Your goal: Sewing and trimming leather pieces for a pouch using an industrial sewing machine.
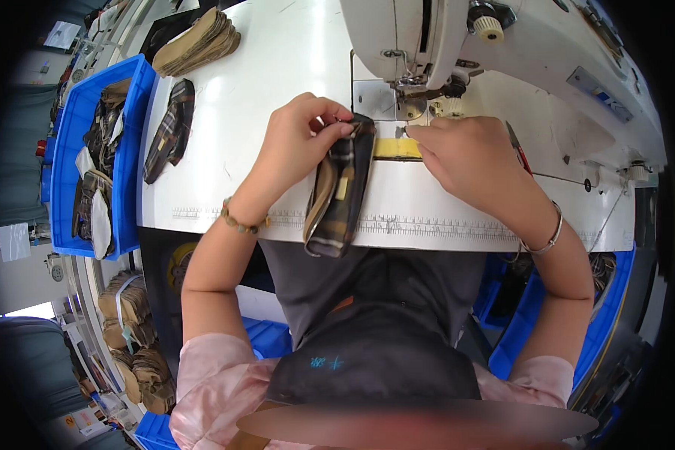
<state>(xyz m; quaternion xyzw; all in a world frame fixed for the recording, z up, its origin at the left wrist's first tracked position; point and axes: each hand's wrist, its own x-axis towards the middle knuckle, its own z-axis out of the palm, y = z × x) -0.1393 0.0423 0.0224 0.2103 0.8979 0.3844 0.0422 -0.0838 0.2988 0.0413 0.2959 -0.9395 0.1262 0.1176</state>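
My left hand (pixel 307 135) pinches the top end of a plaid fabric shoe upper (pixel 345 169), dark brown with a tan lining and a small pale tag. The piece hangs down toward the front edge of the white table. To the right, my right hand (pixel 465 150) is closed, its thumb and fingertips together just in front of the sewing machine's needle plate (pixel 375 97). A small greyish bit shows at those fingertips, too small to name. Partly under the right hand lies a yellow strip (pixel 396 148). The machine's needle area (pixel 409 82) is right behind both hands.
Another plaid upper (pixel 169 131) lies on the table's left side, below a stack of tan sole-shaped pieces (pixel 199 43). A blue bin (pixel 61 169) with plaid pieces stands left. Red-handled snips (pixel 517 148) lie beside my right hand. The sewing machine (pixel 562 60) spans the back right.
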